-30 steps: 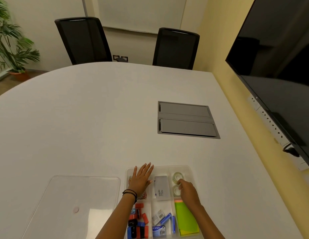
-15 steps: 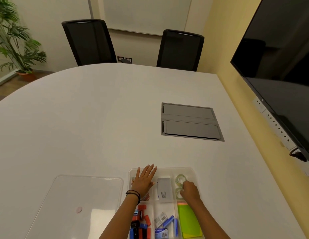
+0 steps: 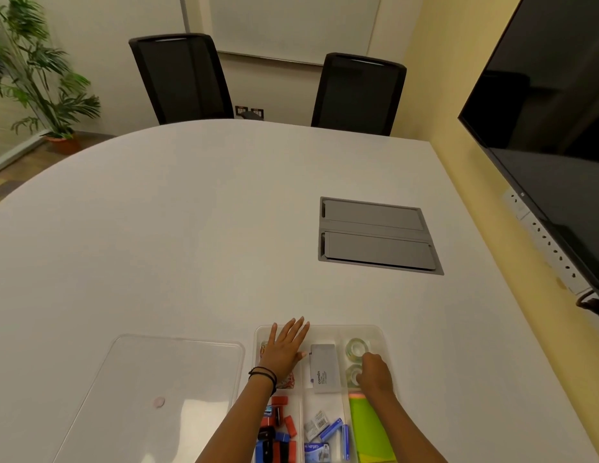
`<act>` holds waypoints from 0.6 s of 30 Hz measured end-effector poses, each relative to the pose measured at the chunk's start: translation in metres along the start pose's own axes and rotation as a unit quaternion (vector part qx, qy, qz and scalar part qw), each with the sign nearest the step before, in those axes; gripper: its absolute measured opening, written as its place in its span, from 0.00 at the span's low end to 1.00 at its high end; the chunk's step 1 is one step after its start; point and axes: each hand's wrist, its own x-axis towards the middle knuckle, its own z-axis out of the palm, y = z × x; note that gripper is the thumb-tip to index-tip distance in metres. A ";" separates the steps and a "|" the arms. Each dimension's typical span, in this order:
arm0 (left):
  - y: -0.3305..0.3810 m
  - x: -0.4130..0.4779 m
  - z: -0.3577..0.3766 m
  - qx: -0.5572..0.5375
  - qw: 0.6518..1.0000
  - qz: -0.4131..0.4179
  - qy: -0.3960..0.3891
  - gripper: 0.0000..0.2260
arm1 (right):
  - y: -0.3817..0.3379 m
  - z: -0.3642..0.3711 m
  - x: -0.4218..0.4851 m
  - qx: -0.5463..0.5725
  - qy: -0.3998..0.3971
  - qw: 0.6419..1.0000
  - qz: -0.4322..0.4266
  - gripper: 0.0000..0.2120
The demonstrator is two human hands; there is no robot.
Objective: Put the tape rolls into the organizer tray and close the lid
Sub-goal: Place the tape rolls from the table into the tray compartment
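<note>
The clear organizer tray sits at the near edge of the white table. Two clear tape rolls lie in its far right compartment: the far roll is in full view, the near roll is partly under my right hand. That hand's fingers curl down on the near roll. My left hand lies flat with fingers spread over the tray's far left compartment. The clear lid lies flat on the table left of the tray.
The tray also holds a grey box, red, blue and black clips, staple boxes and green sticky notes. A grey cable hatch is set in the table farther off. Two black chairs stand beyond; a screen hangs right.
The camera view shifted slightly. My right hand stays on the near tape roll and my left hand stays flat on the tray; no object visibly moved.
</note>
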 end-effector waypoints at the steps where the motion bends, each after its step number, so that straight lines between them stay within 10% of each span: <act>1: 0.000 0.000 0.000 0.000 1.000 0.000 0.000 0.26 | 0.001 -0.001 0.000 0.002 0.005 1.000 0.001 0.25; 18: 0.001 -0.001 -0.002 -0.001 1.000 0.001 0.001 0.27 | 0.004 -0.001 0.002 -0.006 0.017 1.000 -0.003 0.23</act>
